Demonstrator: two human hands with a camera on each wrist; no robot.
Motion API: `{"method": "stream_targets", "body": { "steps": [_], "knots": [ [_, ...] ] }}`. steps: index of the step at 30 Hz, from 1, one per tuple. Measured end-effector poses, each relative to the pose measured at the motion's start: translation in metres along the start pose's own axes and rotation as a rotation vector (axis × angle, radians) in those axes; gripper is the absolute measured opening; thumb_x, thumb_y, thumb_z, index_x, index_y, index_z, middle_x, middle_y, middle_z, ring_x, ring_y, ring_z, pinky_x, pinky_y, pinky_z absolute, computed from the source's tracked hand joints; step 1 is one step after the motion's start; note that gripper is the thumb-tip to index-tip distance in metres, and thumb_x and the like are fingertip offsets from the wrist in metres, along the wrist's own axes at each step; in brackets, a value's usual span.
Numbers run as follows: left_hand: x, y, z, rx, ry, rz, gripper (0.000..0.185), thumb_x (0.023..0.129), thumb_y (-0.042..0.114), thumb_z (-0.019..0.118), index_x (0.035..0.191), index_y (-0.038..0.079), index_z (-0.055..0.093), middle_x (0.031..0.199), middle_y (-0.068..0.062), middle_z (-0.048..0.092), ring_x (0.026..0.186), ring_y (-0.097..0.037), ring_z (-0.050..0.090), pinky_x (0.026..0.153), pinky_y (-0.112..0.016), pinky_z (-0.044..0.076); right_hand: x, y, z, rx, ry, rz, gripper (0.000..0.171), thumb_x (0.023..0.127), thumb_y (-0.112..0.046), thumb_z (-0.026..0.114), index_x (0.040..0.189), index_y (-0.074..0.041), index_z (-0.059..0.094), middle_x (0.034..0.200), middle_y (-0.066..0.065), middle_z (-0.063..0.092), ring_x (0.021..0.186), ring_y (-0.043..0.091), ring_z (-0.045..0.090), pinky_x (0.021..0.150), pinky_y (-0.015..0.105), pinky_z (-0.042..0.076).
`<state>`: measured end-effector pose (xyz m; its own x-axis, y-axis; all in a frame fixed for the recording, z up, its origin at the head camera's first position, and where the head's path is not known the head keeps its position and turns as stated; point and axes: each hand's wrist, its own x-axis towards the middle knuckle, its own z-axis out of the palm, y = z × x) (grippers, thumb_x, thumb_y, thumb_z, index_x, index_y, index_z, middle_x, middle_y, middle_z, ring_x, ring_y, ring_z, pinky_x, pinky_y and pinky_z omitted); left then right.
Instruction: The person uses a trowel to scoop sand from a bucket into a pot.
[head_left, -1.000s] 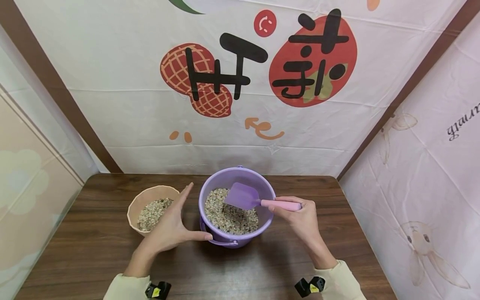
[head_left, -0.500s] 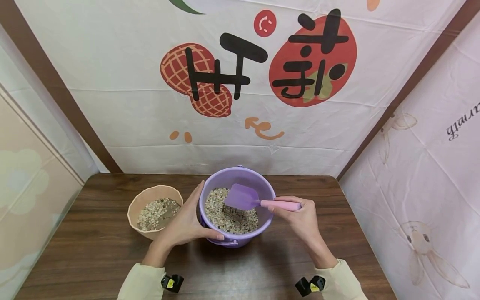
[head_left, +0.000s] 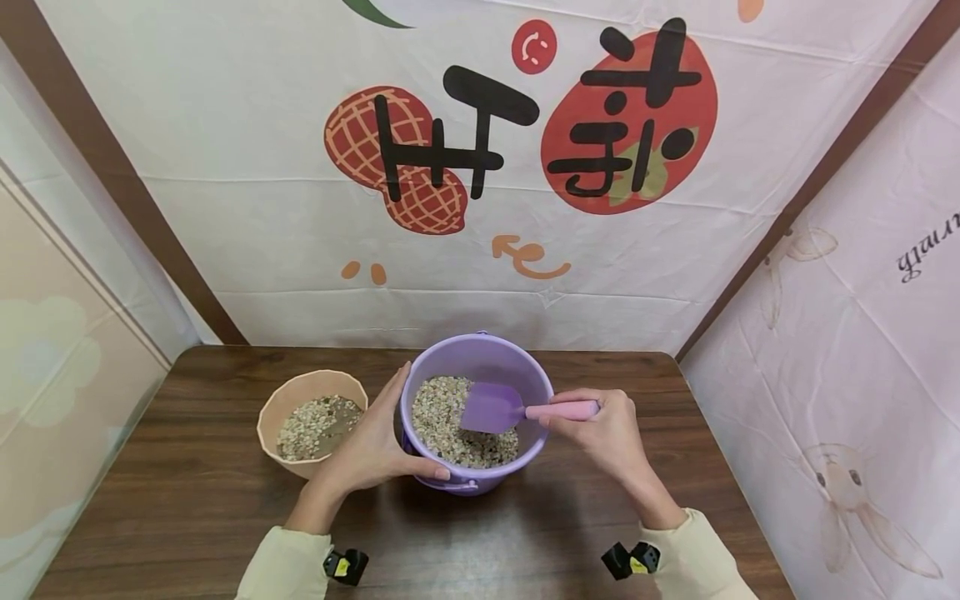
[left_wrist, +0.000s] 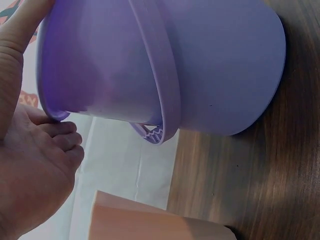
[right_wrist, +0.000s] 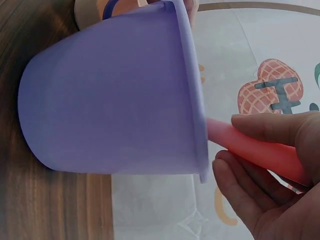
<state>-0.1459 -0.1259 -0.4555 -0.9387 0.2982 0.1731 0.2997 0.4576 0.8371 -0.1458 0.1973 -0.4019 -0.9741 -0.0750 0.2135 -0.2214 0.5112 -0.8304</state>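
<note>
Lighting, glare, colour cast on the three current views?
Head: fairly even light, pale sheen on the table in front of the bucket, dark shadow at its near side. Left wrist: noticeably dimmer, bucket's outer wall shaded. Right wrist: also dim, bucket wall bluish-purple, and the scoop handle reads redder than its head-view pink.

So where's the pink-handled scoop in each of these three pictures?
Head: scoop, lower middle, its blade inside the purple bucket.
Left wrist: not visible.
Right wrist: pink handle, right of center, held by the right hand.
Shared landmark: the purple bucket, in all three.
</note>
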Motion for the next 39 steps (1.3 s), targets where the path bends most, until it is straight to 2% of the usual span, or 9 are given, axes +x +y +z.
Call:
{"method": "stream_targets", "body": {
  "steps": [5, 14, 19, 26, 39],
  "knots": [
    [0.0, 0.0, 0.0, -0.015, -0.004, -0.004, 0.154, 0.05, 0.054, 0.099, 0.164, 0.008, 0.007, 0.167, -0.02, 0.014, 0.149, -0.037, 0.022, 0.117, -0.061, 0.024, 0.006, -0.007, 0.002, -0.099, -0.001, -0.02, 0.022, 0.07, -0.017, 0.095, 0.09, -0.016, 0.085, 0.078, -0.013, 0.076, 0.084, 0.01, 0.072, 0.068, 0.024, 0.054],
    [-0.001, -0.001, 0.0, -0.013, 0.0, -0.016, 0.156, 0.048, 0.055, 0.099, 0.164, 0.009, 0.007, 0.167, -0.018, 0.014, 0.15, -0.035, 0.022, 0.117, -0.06, 0.025, 0.02, -0.019, 0.016, -0.184, -0.079, -0.085, 0.016, 0.072, -0.013, 0.093, 0.086, -0.017, 0.085, 0.074, -0.013, 0.074, 0.073, 0.008, 0.072, 0.06, 0.024, 0.057],
    [-0.001, -0.001, 0.0, -0.007, -0.004, -0.023, 0.155, 0.048, 0.057, 0.099, 0.164, 0.01, 0.006, 0.167, -0.017, 0.013, 0.15, -0.035, 0.021, 0.117, -0.06, 0.025, 0.024, -0.021, 0.025, -0.219, -0.076, -0.1, 0.017, 0.07, -0.014, 0.094, 0.083, -0.021, 0.084, 0.071, -0.014, 0.074, 0.07, 0.01, 0.071, 0.059, 0.024, 0.057],
    [-0.001, 0.001, -0.001, -0.001, -0.014, -0.049, 0.156, 0.049, 0.057, 0.098, 0.164, 0.011, 0.005, 0.168, -0.017, 0.013, 0.15, -0.036, 0.022, 0.116, -0.062, 0.026, 0.03, -0.021, 0.031, -0.175, -0.108, -0.042, 0.014, 0.072, -0.016, 0.093, 0.08, -0.024, 0.085, 0.076, -0.016, 0.075, 0.074, 0.008, 0.072, 0.062, 0.023, 0.058],
    [0.0, 0.0, 0.001, -0.028, -0.007, -0.03, 0.155, 0.048, 0.056, 0.099, 0.164, 0.012, 0.006, 0.167, -0.016, 0.014, 0.149, -0.034, 0.022, 0.117, -0.06, 0.024, 0.042, -0.01, 0.034, -0.066, -0.139, 0.01, 0.012, 0.074, -0.015, 0.091, 0.081, -0.023, 0.085, 0.075, -0.017, 0.074, 0.08, 0.008, 0.072, 0.068, 0.027, 0.059]
  ]
}}
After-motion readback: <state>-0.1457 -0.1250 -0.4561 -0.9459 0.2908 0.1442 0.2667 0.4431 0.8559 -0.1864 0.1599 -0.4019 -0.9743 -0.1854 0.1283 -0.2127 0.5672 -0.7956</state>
